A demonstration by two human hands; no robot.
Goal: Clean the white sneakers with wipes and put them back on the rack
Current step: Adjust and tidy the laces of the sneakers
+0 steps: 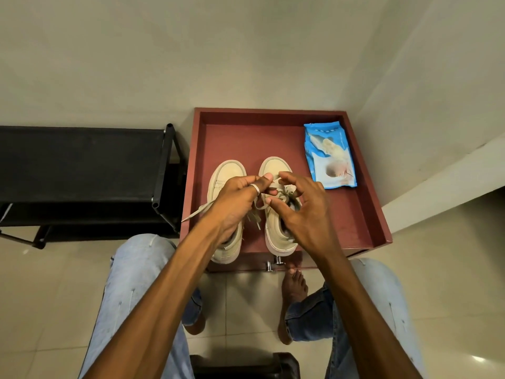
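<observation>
Hands: both held over the right sneaker (pixel 275 166), at the middle of the frame. Left hand (pixel 237 203): thumb and forefinger pinched together on a lace (pixel 196 212), the other fingers curled under; silver ring (pixel 255 188) on one finger. The free end of the lace trails out to the left past the bench edge. Right hand (pixel 306 212): fingers bent and spread above the lacing, forefinger tip meeting the left thumb; whether it has actual hold of a lace cannot be told

Sneakers: one pair, cream-white, side by side, toes toward the top of the frame, standing on the bench (pixel 341 220). Left sneaker (pixel 228 173) partly covered by the left wrist

Bench: red-brown, low, with a raised rim; two metal knobs (pixel 273 264) on its lower edge

Wipes pack (pixel 330 157): blue and white, lying flat in the upper right corner of the bench, apart from the sneakers

Rack (pixel 82 160): black fabric shelf on a black tube frame, left of the frame, just beside the bench

Person: pale blue jeans (pixel 131 291); one bare foot (pixel 293 285) on the tiled floor (pixel 54 310) below the bench
</observation>
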